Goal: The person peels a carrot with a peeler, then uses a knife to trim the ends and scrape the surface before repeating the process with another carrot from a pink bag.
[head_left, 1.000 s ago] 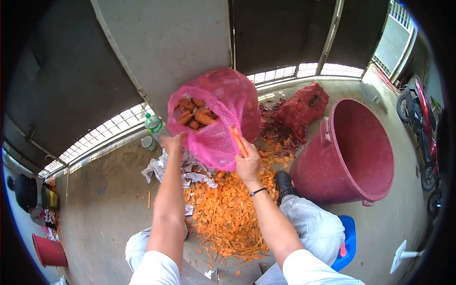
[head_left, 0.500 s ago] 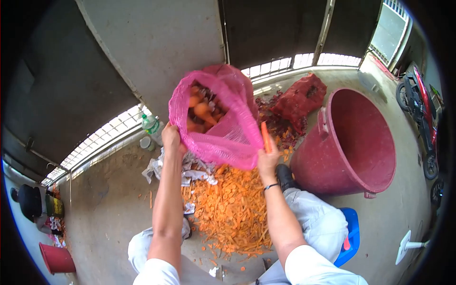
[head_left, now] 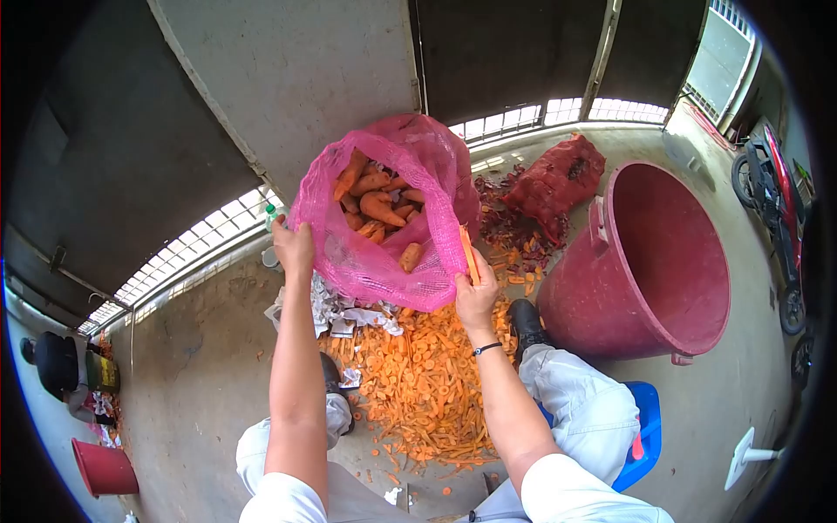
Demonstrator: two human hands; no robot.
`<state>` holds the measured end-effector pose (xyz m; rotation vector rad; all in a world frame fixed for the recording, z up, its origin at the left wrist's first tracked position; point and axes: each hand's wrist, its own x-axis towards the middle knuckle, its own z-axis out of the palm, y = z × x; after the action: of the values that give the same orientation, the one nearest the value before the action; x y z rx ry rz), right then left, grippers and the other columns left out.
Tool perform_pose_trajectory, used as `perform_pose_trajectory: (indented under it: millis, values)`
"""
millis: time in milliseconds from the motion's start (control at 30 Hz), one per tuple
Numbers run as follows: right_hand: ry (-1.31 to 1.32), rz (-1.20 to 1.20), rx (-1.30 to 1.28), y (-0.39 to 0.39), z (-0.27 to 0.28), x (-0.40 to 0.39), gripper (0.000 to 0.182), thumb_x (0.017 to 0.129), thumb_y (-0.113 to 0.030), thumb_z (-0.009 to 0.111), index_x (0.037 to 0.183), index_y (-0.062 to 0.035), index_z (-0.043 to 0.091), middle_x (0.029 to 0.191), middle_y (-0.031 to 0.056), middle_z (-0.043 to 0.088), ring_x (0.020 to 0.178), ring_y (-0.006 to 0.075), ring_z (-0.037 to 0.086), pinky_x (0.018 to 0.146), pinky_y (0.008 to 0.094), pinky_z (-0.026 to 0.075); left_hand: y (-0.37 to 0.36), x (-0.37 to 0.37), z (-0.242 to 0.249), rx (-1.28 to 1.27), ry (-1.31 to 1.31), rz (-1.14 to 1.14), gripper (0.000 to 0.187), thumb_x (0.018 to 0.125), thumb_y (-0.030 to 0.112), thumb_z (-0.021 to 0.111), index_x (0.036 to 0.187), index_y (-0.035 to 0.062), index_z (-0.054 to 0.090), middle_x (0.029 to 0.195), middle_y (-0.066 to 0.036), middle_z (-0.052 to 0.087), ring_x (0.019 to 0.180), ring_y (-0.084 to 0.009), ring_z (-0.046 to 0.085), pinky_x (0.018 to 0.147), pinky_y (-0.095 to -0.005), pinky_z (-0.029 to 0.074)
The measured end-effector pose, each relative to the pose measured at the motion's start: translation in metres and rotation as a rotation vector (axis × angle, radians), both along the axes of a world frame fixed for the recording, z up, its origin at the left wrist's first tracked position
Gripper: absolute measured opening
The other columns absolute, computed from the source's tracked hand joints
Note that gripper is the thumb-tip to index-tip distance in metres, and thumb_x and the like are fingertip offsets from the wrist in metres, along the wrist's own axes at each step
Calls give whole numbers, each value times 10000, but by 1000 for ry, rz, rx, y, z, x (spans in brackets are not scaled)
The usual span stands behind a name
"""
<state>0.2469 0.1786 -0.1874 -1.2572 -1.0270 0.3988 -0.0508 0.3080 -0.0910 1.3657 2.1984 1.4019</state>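
Note:
A pink mesh sack (head_left: 327, 254) gapes wide between my hands, with several whole carrots (head_left: 381, 207) inside. My left hand (head_left: 293, 247) grips the sack's left rim. On the right, my right hand (head_left: 476, 295) pinches the rim along with an orange-handled tool or carrot piece (head_left: 470, 254); which of these it is, I cannot tell. Beneath the sack, between my feet, lies a heap of orange peelings and slices (head_left: 427, 383). Crumpled paper (head_left: 324, 307) sits at the heap's upper left edge.
To the right stands a large dark pink bin (head_left: 602, 292), with a red mesh sack (head_left: 558, 187) behind it. A blue stool (head_left: 643, 431) is by my right leg. A red bucket (head_left: 105, 469) is at lower left, a motorcycle (head_left: 776, 209) far right. Metal gates (head_left: 514, 61) rise ahead.
The sack's mouth has spread wider as my left hand moved left and up and my right hand moved slightly left and down. More carrots show inside.

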Motion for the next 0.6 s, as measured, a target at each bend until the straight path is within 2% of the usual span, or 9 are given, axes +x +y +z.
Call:
perform_pose_trajectory:
  millis: [100,167,233,300,333,400,433,500,600]
  values:
    - [-76,-19,-42,-6,-7,-2,538,827,57,675,1353,-49,649,1105,155,688,988,323,670,915,406,526,-13,9,-23,204,318,94,622,834,66,632,1422,-64,476,1194,-292,673,1222,-461,607,1066,-504,448]
    - [-111,-41,-89,-13,-19,-2,493,868,-14,697,1357,-51,644,1107,160,685,994,324,668,917,410,523,-26,32,-8,355,512,99,544,823,36,623,1358,-38,557,1193,-260,676,1228,-470,588,1041,-506,460]
    - [-131,-74,-161,-23,-35,-5,460,909,-85,719,1361,-52,640,1110,165,682,999,325,665,919,414,520,-35,58,-2,738,566,-411,395,807,11,638,1200,-7,677,1118,-212,701,1129,-444,640,949,-507,508]
    - [-151,-71,-246,-26,-45,-4,441,1004,-293,675,1362,-39,635,1102,171,679,995,334,665,900,416,520,-30,91,0,549,466,-817,334,777,8,672,1109,-35,689,1046,-193,709,995,-398,684,874,-473,553]
    - [-146,-93,-263,-27,-58,-4,517,1052,-430,583,1367,-21,626,1103,167,669,997,325,656,888,415,513,-11,97,-6,549,466,-817,334,777,8,672,1109,-35,689,1046,-193,709,995,-398,684,874,-473,553]
    - [-44,-118,-173,-24,-58,-4,515,1056,-424,580,1370,-18,624,1099,157,661,996,308,647,884,404,509,37,116,-28,82,511,-941,203,806,177,736,946,29,735,1059,-165,736,887,-402,718,755,-497,558]
    - [59,-142,-85,-26,-57,-5,514,1059,-418,576,1373,-14,621,1094,148,653,995,291,639,879,394,504,58,120,-28,79,505,-951,203,806,177,736,946,29,735,1059,-165,736,887,-402,718,755,-497,558]
    - [124,-122,-116,-24,-49,-2,499,1066,-404,569,1380,-20,620,1084,125,635,992,252,618,873,370,494,98,112,-26,-359,944,-910,328,864,292,722,1082,47,713,1099,-134,750,901,-407,733,789,-506,571]
    - [165,-122,-54,-12,-44,4,487,1068,-387,571,1384,-20,617,1077,108,622,981,228,611,861,358,488,147,100,-51,-298,716,-764,469,873,338,730,1233,64,606,1208,-161,702,1058,-394,681,905,-502,531]
